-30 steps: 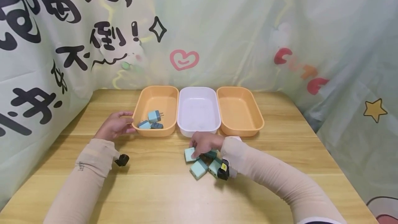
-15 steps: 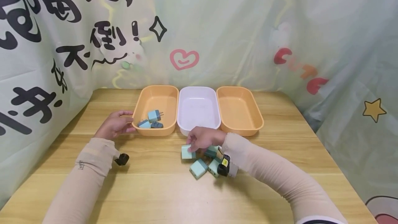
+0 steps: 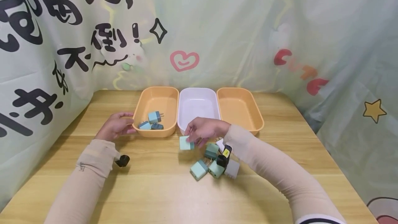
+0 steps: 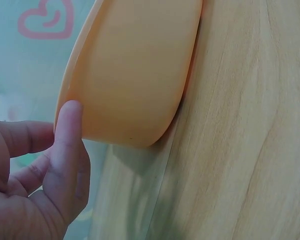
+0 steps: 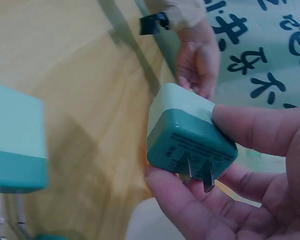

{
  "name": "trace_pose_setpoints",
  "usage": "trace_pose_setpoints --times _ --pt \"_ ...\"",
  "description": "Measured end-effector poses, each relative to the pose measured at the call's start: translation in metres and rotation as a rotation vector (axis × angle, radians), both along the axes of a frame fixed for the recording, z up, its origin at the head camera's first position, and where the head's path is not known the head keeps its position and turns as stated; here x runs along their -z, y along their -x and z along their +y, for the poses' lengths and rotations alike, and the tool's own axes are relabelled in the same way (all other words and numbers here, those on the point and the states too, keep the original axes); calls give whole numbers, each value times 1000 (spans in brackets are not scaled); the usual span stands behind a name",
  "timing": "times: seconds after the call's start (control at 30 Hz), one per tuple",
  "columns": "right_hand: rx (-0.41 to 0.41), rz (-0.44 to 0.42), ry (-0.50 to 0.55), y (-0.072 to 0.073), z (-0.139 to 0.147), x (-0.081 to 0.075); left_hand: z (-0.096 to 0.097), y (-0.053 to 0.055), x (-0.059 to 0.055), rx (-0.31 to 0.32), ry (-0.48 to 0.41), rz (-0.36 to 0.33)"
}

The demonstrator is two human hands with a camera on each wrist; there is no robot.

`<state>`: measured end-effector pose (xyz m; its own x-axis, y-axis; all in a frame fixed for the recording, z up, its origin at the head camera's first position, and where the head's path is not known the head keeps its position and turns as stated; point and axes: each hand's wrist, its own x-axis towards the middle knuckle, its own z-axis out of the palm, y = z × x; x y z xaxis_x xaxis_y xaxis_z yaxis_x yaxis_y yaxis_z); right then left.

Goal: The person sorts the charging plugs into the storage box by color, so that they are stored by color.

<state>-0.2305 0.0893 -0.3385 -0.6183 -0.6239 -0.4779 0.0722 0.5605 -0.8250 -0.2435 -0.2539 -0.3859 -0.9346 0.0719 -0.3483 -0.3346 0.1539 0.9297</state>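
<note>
In the head view, my right hand (image 3: 205, 129) pinches a light green charger plug (image 3: 186, 143) in front of the white tray (image 3: 199, 92). The right wrist view shows this plug's darker green face (image 5: 190, 140), its two metal prongs pointing down, between thumb and fingers. Below that hand lie more green charger plugs (image 3: 199, 169) with grey-white ones (image 3: 232, 168) beside them. My left hand (image 3: 116, 126) touches the left orange tray (image 3: 160, 132), fingertips at its outer wall and rim. Inside that tray are blue charger plugs (image 3: 154, 117).
Three trays stand side by side near the back of the wooden table (image 3: 149, 189), the right orange tray (image 3: 239, 106) among them. A printed cloth (image 3: 217, 27) hangs behind the table. Black wrist cameras (image 3: 123, 160) sit on both sleeves.
My right hand has lifted the light green plug off the pile and moved it slightly back and left, baring more plugs beneath. The left hand has stayed at the left tray.
</note>
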Motion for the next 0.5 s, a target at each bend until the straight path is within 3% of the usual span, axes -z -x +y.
trace_pose_setpoints --times 0.23,0.5 --pt "65 -35 38 19 -2 -11 1 -1 0 -16 6 0" --pt "125 -86 67 47 -1 -4 1 -1 1 -20 17 -5"
